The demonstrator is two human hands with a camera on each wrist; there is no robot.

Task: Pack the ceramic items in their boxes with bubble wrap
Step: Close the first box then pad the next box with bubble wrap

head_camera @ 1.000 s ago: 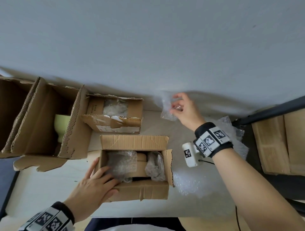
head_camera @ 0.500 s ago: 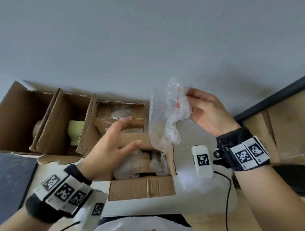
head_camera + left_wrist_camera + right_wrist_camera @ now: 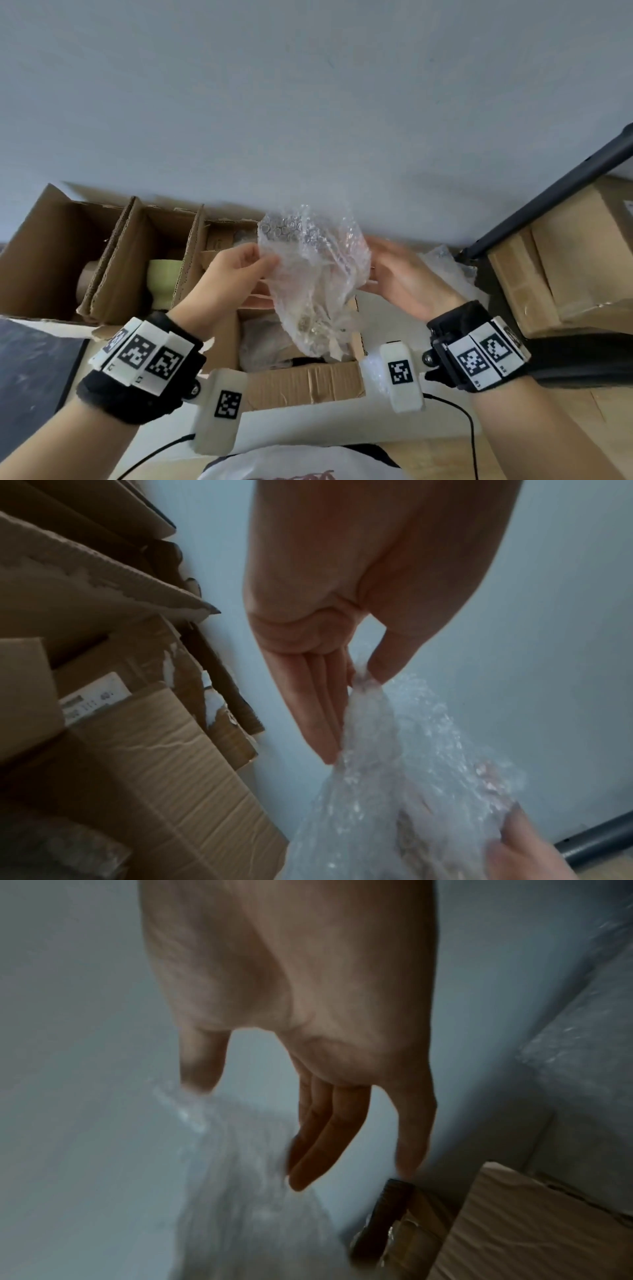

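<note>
A plain pale grey wall [image 3: 308, 102] backs a white tabletop [image 3: 308, 416] carrying several open boxes.

Far left, a large brown corrugated cardboard box [image 3: 44, 260] stands open against the wall. In the compartment to its right sits a pale green ceramic cup [image 3: 163, 279], unwrapped. Right of that is a smaller brown cardboard box [image 3: 219, 240] with torn flaps.

The left hand [image 3: 229, 284] is raised above the near open brown cardboard box [image 3: 305, 383], which already holds wrapped bundles. Thumb and forefinger pinch the left edge of the clear crumpled bubble-wrap sheet [image 3: 315, 274]; the left wrist view shows the thumb tip pressed against the fingers [image 3: 318, 712], which lie nearly straight, with film between them.

The sheet hangs between both hands, long axis roughly vertical, lower end drooping into the near box. It lies directly right of the left fingers and directly left of the right fingers.

The right hand [image 3: 400, 277] meets the sheet's right edge. Its fingers [image 3: 322, 1139] are extended and only loosely bent; the thumb touches the film. Motion blur prevents confirming a firm pinch.

Assessment: the hands are equally near. Spreading the sheet requires pulling them apart horizontally. The green cup lies nearer the left hand.

At far right, a dark metal rail [image 3: 548, 192] crosses above stacked closed cardboard cartons [image 3: 565, 257].
</note>
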